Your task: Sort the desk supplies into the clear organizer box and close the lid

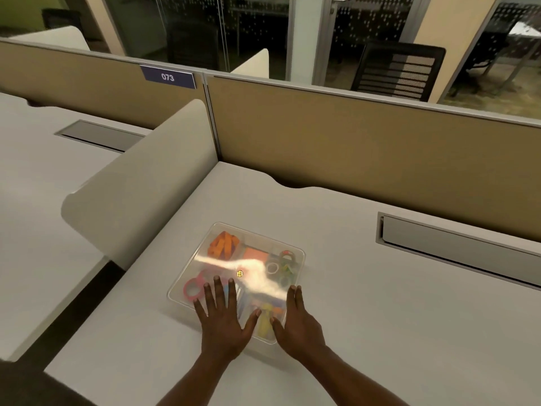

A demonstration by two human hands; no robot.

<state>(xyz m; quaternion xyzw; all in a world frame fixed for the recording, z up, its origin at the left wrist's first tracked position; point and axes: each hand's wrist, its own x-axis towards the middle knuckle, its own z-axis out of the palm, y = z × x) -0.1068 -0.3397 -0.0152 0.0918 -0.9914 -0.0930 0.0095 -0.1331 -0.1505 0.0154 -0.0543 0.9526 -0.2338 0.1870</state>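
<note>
The clear organizer box [254, 238] lies on the white desk with its transparent lid down over it. Through the lid I see orange pieces [224, 244], an orange pad [255, 254], tape rolls [288, 256], a pink ring [191, 288] and yellow items [265, 320]. My left hand [222, 320] rests flat on the lid's near part, fingers spread and straight. My right hand [295, 323] lies with straight fingers along the box's near right edge, thumb on the lid. Glare hides part of the lid's middle.
The white desk [351, 332] extends right and toward me. A beige side divider [140, 194] stands left of the box and a tan partition [366, 148] behind. A grey cable hatch [456, 244] sits at the right rear. A black chair [398, 71] stands beyond the partition.
</note>
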